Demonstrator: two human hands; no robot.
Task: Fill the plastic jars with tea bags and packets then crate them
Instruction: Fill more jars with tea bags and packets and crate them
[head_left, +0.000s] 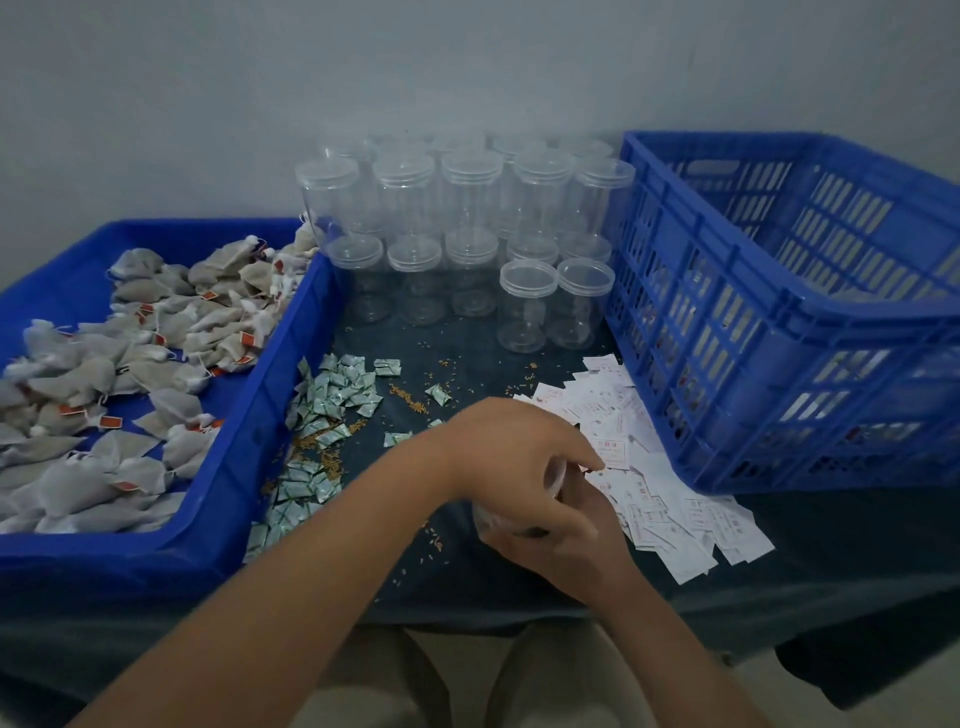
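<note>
Two grips on one clear plastic jar (554, 475): your left hand (506, 457) curled above, right hand (574, 538) beneath, apparently mid-fill; next, pinch a white paper packet (675, 525).

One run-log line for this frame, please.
step: filling | left hand grips clear jar | right hand under it, grip unclear | white paper slips beside | lidded jars behind
</note>
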